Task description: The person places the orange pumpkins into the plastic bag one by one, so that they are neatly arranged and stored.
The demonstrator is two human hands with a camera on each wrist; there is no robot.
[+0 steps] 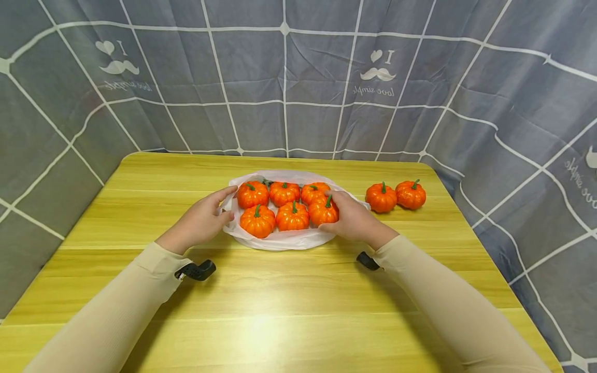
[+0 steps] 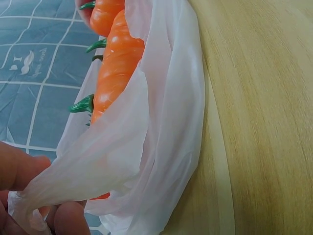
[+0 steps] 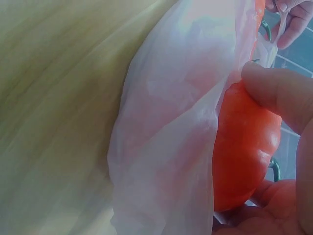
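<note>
A white plastic bag lies spread in the middle of the table, with several small orange pumpkins with green stems grouped in it. My left hand is at the bag's left edge, and the left wrist view shows its fingers pinching a gathered corner of the plastic. At the bag's right side, my right hand grips the front right pumpkin. Thumb and fingers stand on either side of that pumpkin in the right wrist view, and the plastic covers its lower part.
Two more pumpkins sit side by side on the wooden table, right of the bag. A grey-blue curtain with white lines hangs behind the table and along both sides. A black strap piece juts from the left cuff.
</note>
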